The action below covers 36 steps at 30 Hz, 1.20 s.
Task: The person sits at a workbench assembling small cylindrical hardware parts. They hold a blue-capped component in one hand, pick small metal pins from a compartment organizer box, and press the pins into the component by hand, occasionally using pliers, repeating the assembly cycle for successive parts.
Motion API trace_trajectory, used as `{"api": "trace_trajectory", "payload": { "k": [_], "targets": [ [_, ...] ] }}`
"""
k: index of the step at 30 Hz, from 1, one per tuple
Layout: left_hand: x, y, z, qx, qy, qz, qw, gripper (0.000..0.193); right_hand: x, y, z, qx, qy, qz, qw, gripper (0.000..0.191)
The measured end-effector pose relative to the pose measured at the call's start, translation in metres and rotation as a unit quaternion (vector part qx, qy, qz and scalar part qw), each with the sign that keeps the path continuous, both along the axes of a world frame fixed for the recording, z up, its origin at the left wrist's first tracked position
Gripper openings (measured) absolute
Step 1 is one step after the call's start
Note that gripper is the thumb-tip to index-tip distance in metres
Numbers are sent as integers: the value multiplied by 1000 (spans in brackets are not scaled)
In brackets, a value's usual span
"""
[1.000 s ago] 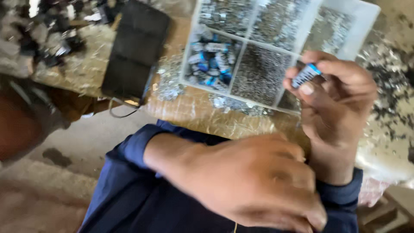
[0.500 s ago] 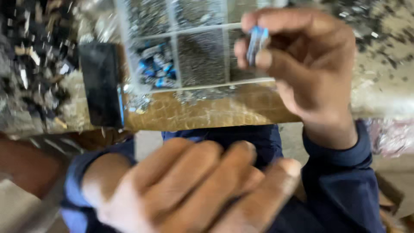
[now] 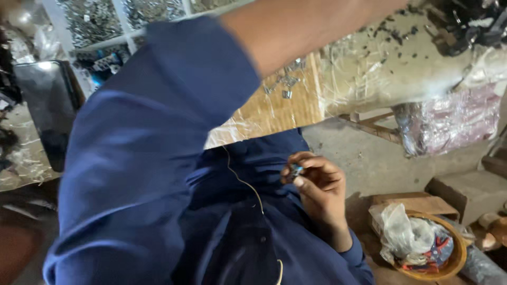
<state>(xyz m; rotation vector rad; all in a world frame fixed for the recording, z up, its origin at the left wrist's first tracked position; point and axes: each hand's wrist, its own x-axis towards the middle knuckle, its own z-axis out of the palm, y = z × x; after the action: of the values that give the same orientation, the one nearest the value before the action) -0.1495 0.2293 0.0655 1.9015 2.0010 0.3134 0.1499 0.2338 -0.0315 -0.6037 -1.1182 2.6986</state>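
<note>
Concrete floor (image 3: 380,158) runs under a wooden surface (image 3: 285,108) wrapped in clear plastic film, and the person sits close against its edge in blue work clothes. Nearest to me, the right hand (image 3: 317,184) rests low over the lap, thumb and fingers pinched around a small blue-and-silver part (image 3: 295,170); that part is well below the surface, held above the blue cloth. A thin pale cord (image 3: 248,184) trails down the chest just beside it. To the right on the floor stands a round basket (image 3: 454,258) stuffed with a crumpled plastic bag (image 3: 404,232).

Further up, the left arm's blue sleeve (image 3: 153,137) fills much of the view as it stretches over the surface; the left hand itself runs out of frame, so I cannot tell whether it grips anything. Beyond the sleeve, a few loose metal pieces (image 3: 285,84) lie scattered on the film, then a white divided tray (image 3: 119,26) of small metal bits, with a dark flat device (image 3: 45,105) beside it.

As I judge it, the pinch on so small a part is light, and a slip would drop it into the lap folds or onto the floor. The wide sleeve could also sweep loose pieces off the edge.
</note>
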Motion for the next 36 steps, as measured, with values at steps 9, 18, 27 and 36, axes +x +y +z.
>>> {"api": "trace_trajectory", "payload": {
  "k": [9, 18, 27, 36],
  "targets": [
    [-1, -63, 0, 79, 26, 35, 996, 5, -24, 1, 13, 37, 49, 36, 997, 31],
    [18, -208, 73, 268, 3, 131, 954, 14, -52, 23, 23, 37, 33, 30, 998, 27],
    [97, -144, -15, 326, -155, 289, 887, 17, -67, 103, 16, 199, 174, -97, 960, 30],
    [112, -153, -53, 243, -8, 379, 893, 27, -100, 77, -29, 167, 114, -120, 972, 26]
  ]
}}
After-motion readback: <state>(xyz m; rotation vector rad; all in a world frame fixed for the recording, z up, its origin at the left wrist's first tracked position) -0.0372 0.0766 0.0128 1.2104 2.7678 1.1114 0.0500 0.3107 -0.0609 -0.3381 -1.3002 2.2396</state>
